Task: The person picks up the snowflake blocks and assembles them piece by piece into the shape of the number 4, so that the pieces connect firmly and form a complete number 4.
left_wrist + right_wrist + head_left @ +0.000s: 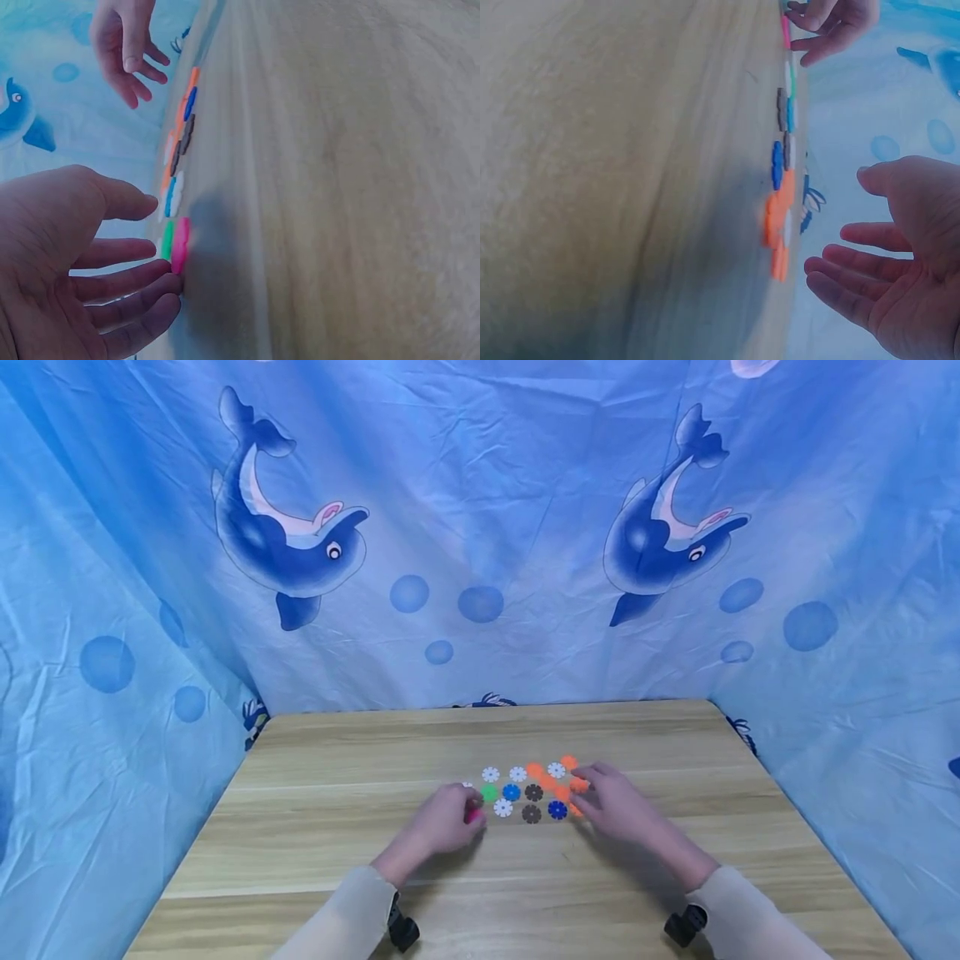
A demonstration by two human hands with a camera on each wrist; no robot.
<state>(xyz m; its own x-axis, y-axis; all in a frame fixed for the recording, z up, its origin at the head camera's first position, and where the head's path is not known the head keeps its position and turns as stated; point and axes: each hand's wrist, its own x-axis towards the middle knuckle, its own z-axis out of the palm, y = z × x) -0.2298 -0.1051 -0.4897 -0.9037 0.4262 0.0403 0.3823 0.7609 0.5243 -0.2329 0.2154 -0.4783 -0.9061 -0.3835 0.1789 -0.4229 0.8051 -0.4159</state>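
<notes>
Small notched discs lie flat in a cluster on the wooden table. My left hand [448, 818] is at the cluster's left end, its fingers loosely bent and parted. Its fingertips come right up to a pink disc [180, 246], which stands beside a green disc [489, 792]. Over the right end hovers my right hand [618, 808], fingers spread and holding nothing, near several orange discs [778, 217]. Between the hands lie a light blue disc [511, 792], a dark blue disc [557, 810], two dark brown discs [531, 814] and several white discs [503, 808].
The wooden table [315, 827] reaches back to a blue curtain [525, 510] printed with dolphins, which also hangs along both sides. Each wrist wears a small black camera, one of them the left wrist camera [402, 931].
</notes>
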